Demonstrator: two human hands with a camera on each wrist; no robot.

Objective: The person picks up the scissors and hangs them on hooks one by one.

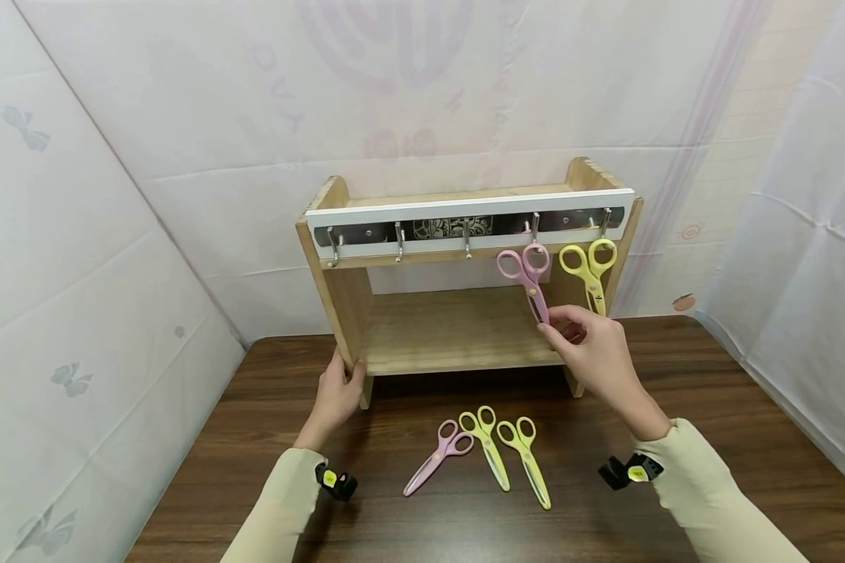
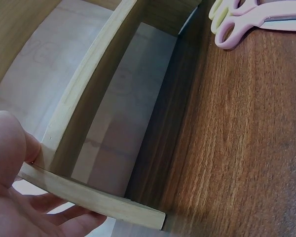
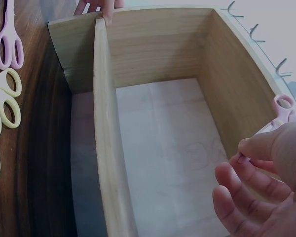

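Pink scissors (image 1: 534, 295) at fourth hook (image 1: 536, 225) from left, handles up, blade end pinched between thumb and fingers of right hand (image 1: 598, 352); cannot tell whether loop sits over hook. Yellow scissors (image 1: 592, 276) hang at rightmost hook (image 1: 605, 222), just beside. Hooks line white rail (image 1: 465, 209) across wooden shelf (image 1: 458, 324). Left hand (image 1: 334, 397) grips shelf's left side, low down. On dark table (image 1: 253, 469) in front, handles toward shelf: second pink pair (image 1: 439, 453), two yellow pairs (image 1: 490, 449). White patterned cloth (image 1: 479, 117) hangs behind.
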